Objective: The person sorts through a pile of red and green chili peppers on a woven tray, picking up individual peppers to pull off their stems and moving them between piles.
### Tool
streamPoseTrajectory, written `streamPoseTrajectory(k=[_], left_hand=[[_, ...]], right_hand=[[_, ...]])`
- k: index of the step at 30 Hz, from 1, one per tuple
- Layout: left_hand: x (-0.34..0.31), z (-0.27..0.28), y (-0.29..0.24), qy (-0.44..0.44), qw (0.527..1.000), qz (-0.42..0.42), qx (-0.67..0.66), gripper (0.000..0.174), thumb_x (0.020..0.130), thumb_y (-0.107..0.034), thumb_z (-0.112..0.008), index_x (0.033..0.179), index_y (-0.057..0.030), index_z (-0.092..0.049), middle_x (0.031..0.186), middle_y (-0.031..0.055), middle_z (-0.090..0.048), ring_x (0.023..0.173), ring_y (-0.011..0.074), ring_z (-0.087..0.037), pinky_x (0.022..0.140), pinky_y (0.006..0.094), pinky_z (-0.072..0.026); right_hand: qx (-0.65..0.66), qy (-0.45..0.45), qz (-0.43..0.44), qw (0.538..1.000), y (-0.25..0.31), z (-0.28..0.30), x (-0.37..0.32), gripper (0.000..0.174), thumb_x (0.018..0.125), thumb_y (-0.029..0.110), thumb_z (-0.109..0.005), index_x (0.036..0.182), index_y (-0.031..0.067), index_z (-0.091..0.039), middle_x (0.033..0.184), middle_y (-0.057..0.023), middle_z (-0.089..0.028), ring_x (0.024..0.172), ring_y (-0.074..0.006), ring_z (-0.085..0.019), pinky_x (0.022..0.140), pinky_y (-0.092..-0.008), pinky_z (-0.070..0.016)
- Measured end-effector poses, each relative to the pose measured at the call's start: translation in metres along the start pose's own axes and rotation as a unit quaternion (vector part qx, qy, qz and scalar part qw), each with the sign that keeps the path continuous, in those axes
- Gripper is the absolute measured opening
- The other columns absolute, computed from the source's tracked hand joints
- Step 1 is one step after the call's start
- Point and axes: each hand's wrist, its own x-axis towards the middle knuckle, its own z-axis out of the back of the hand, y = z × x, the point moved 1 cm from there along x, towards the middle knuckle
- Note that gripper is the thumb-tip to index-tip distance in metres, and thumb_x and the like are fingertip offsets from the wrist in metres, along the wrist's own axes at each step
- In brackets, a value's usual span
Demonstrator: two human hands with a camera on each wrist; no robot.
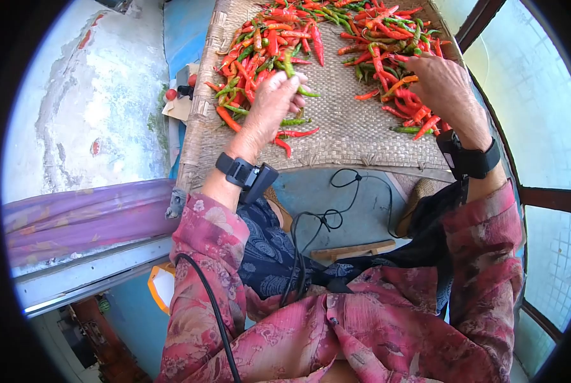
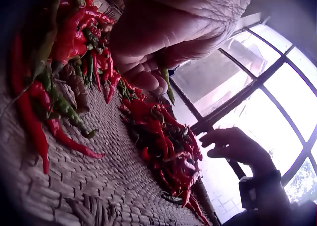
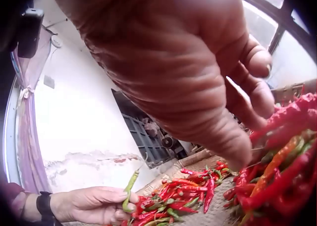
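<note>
My left hand pinches a green chili pepper between thumb and fingers, its thin stem upright in the right wrist view. It is over the front of the left heap of red and green chili peppers. At the right heap of chili peppers, my right hand hovers with bent fingers spread apart and nothing between them. The thumb's tip comes close to the red peppers in the right wrist view. Both heaps lie on a woven mat, with a bare strip of weave between them.
The mat has a raised, rolled left edge. A black cable loops over the lap and floor below. Windows line the right side; a peeling white wall and purple cloth are on the left.
</note>
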Motion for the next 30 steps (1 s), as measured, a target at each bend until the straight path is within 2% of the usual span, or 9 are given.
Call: streamPoseTrajectory(k=[4, 9, 11, 13, 16, 20, 24, 26, 30], left_hand=[[-0.012, -0.039, 0.002, 0.109, 0.987, -0.018, 0.119, 0.029, 0.097, -0.029, -0.048, 0.104, -0.0034, -0.059, 0.087, 0.0025, -0.064, 0.067, 0.0054, -0.056, 0.059, 0.0188, -0.0457], [-0.016, -0.058, 0.009, 0.123, 0.982, -0.066, 0.130, 0.023, 0.092, -0.021, -0.054, 0.097, -0.0006, -0.062, 0.069, 0.0074, -0.064, 0.063, 0.0155, -0.063, 0.059, 0.0288, -0.0499], [-0.010, -0.040, 0.002, 0.105, 0.958, -0.115, 0.242, 0.022, 0.092, -0.022, -0.055, 0.099, -0.0022, -0.061, 0.073, 0.0065, -0.062, 0.065, 0.0156, -0.061, 0.062, 0.0287, -0.0494], [-0.001, -0.016, 0.005, 0.042, 0.844, -0.257, 0.468, 0.017, 0.084, -0.014, -0.060, 0.097, -0.0037, -0.060, 0.085, 0.0108, -0.059, 0.081, 0.0264, -0.060, 0.073, 0.0360, -0.0490], [0.006, 0.012, 0.025, 0.007, 0.723, -0.211, 0.657, 0.015, 0.078, -0.011, -0.063, 0.091, -0.0032, -0.061, 0.094, 0.0128, -0.056, 0.094, 0.0316, -0.056, 0.077, 0.0409, -0.0474], [0.011, 0.014, 0.036, 0.010, 0.702, -0.170, 0.692, 0.011, 0.077, -0.011, -0.064, 0.086, -0.0051, -0.061, 0.091, 0.0129, -0.055, 0.094, 0.0309, -0.055, 0.077, 0.0426, -0.0467], [0.009, 0.005, 0.014, -0.016, 0.753, -0.241, 0.612, 0.012, 0.078, -0.012, -0.065, 0.089, -0.0064, -0.063, 0.085, 0.0124, -0.060, 0.088, 0.0289, -0.058, 0.073, 0.0393, -0.0481], [0.003, -0.007, -0.004, -0.052, 0.842, -0.225, 0.488, 0.015, 0.079, -0.013, -0.066, 0.093, -0.0083, -0.065, 0.080, 0.0111, -0.064, 0.081, 0.0263, -0.062, 0.070, 0.0355, -0.0489], [-0.004, -0.031, -0.010, -0.009, 0.849, -0.311, 0.427, 0.012, 0.080, -0.015, -0.065, 0.091, -0.0106, -0.066, 0.080, 0.0092, -0.065, 0.076, 0.0286, -0.061, 0.067, 0.0381, -0.0494]], right_hand=[[0.331, 0.052, -0.028, 0.942, 0.043, -0.015, 0.007, 0.022, 0.081, 0.023, -0.063, 0.082, 0.0005, -0.060, 0.073, -0.0189, -0.062, 0.071, -0.0313, -0.064, 0.064, -0.0397, -0.0507], [0.467, -0.024, -0.003, 0.884, 0.072, -0.031, 0.010, 0.024, 0.081, 0.021, -0.061, 0.089, -0.0016, -0.064, 0.072, -0.0197, -0.062, 0.069, -0.0336, -0.064, 0.062, -0.0407, -0.0503], [0.397, -0.042, -0.009, 0.917, 0.058, -0.023, 0.014, 0.021, 0.080, 0.019, -0.061, 0.086, -0.0007, -0.065, 0.072, -0.0212, -0.062, 0.070, -0.0359, -0.063, 0.063, -0.0415, -0.0503], [0.313, -0.096, -0.008, 0.945, 0.040, -0.009, 0.016, 0.019, 0.081, 0.020, -0.061, 0.086, 0.0013, -0.064, 0.073, -0.0219, -0.061, 0.070, -0.0367, -0.062, 0.063, -0.0432, -0.0499], [0.154, -0.083, -0.074, 0.982, 0.004, 0.003, 0.015, 0.021, 0.085, 0.022, -0.058, 0.084, 0.0022, -0.062, 0.074, -0.0211, -0.062, 0.072, -0.0381, -0.062, 0.065, -0.0449, -0.0499], [0.028, -0.101, -0.114, 0.988, -0.025, 0.009, 0.008, 0.019, 0.084, 0.023, -0.058, 0.086, 0.0039, -0.061, 0.075, -0.0195, -0.063, 0.073, -0.0373, -0.063, 0.065, -0.0466, -0.0504], [0.064, -0.144, -0.085, 0.984, -0.014, 0.005, 0.011, 0.018, 0.083, 0.023, -0.059, 0.090, 0.0053, -0.060, 0.079, -0.0175, -0.065, 0.075, -0.0357, -0.064, 0.067, -0.0451, -0.0513], [0.217, -0.143, -0.045, 0.965, 0.017, -0.003, 0.010, 0.024, 0.081, 0.021, -0.062, 0.102, 0.0085, -0.062, 0.082, -0.0174, -0.065, 0.076, -0.0348, -0.064, 0.068, -0.0434, -0.0517], [0.336, -0.089, 0.059, 0.936, 0.068, -0.022, 0.003, 0.033, 0.080, 0.025, -0.068, 0.101, 0.0009, -0.061, 0.080, -0.0188, -0.064, 0.078, -0.0351, -0.064, 0.068, -0.0436, -0.0509]])
